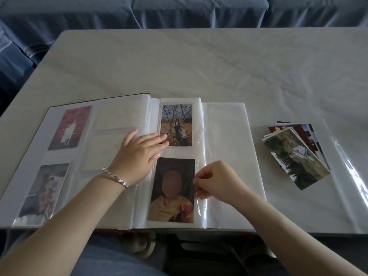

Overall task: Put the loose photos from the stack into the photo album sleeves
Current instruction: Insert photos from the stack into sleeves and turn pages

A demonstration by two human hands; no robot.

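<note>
The photo album (pixel 229 136) lies open along the worktop's (pixel 199 62) near edge, its pages made of glossy, wrinkled clear sleeves over white backing. The left hand (pixel 142 156), a faceted silver bracelet (pixel 115 177) on its wrist, lies flat with straight fingers across the spine, fingertips touching the lower left corner of the tree photo (pixel 176 125) in the upper sleeve. Below it sits the portrait photo (pixel 173 190), a tall rectangle. The right hand (pixel 215 182) has curled fingers that pinch this photo's right edge; whether sleeve film is also pinched cannot be told. The stack (pixel 296 156) of loose photos lies fanned and tilted near the right edge, well apart from the album, on smooth clear plastic covering a creased pale cloth.
</note>
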